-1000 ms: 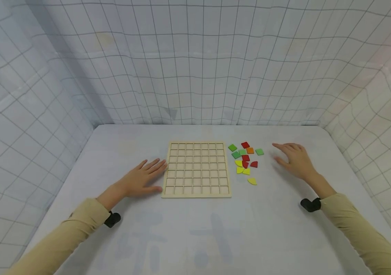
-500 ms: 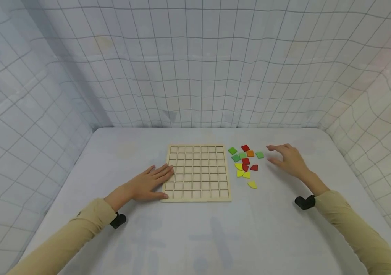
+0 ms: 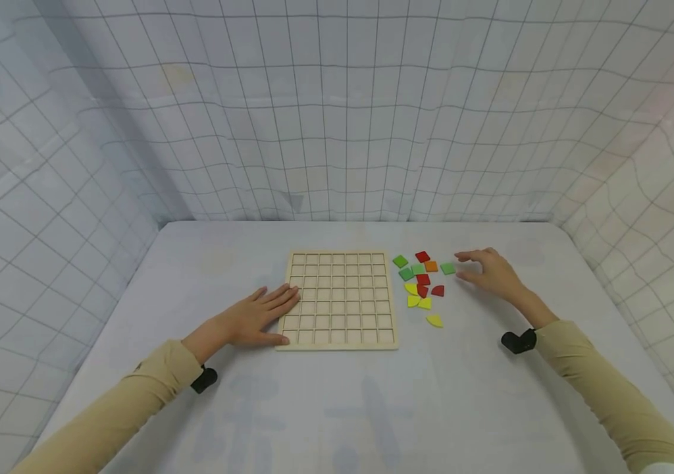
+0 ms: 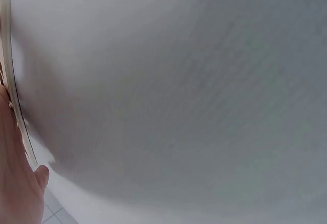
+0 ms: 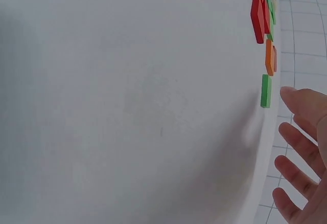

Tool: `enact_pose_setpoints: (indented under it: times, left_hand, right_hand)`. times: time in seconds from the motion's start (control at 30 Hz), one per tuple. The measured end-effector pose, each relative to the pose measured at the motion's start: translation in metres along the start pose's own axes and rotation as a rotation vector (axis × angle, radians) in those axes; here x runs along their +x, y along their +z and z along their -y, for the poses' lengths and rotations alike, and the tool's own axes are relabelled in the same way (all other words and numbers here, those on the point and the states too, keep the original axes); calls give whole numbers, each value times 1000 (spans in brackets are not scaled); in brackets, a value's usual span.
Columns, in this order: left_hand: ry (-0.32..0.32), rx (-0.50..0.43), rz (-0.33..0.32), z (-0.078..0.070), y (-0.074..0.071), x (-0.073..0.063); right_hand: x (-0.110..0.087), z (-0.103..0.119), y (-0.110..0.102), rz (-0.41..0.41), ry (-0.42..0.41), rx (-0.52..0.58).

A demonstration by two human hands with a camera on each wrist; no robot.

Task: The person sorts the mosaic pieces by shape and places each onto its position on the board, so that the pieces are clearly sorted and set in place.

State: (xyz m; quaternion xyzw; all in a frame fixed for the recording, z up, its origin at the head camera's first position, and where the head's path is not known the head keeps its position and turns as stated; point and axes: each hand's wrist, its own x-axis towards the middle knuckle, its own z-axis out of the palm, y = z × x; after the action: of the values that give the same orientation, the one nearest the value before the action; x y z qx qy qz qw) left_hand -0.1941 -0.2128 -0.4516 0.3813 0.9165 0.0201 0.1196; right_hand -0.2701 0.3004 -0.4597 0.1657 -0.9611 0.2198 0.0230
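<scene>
A pale wooden grid board (image 3: 339,299) lies flat in the middle of the table, its square compartments bare. My left hand (image 3: 257,319) rests with straight fingers over the board's left edge, thumb near the front corner. Right of the board, my right hand (image 3: 491,273) hovers with thumb and forefinger apart, right beside a light green square tile (image 3: 447,268). That same green tile (image 5: 265,91) shows just past the thumb in the right wrist view, with nothing between the fingers. In the left wrist view only part of the left hand (image 4: 18,168) shows at the board's edge.
Between the board and the right hand lie several loose tiles: an orange square (image 3: 431,266), red pieces such as a red quarter-round (image 3: 438,290), green squares including a dark green one (image 3: 400,261), and a yellow quarter-round (image 3: 434,320). A gridded white curtain (image 3: 337,131) surrounds the white table (image 3: 337,395).
My right hand has moved left toward the light green tile, its thumb and forefinger bending. The left hand has slid right, from beside the board onto its left edge.
</scene>
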Motion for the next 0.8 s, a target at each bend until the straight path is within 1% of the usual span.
enact_pose_setpoints:
  times: [0.13,0.43,0.63,0.8]
  left_hand:
    - [-5,-23,-2,-1,0,-1]
    - [-9,-23,-7,-3,0,-1]
    - [-24,-33,19,-2,1,0]
    - [-12,-34,9,0,2,-1]
  right_hand:
    - [1,-3,2,23,16,27]
    - [2,0,4,39,6,57]
    - [6,1,8,49,9,56]
    - [9,-1,15,37,-10,39]
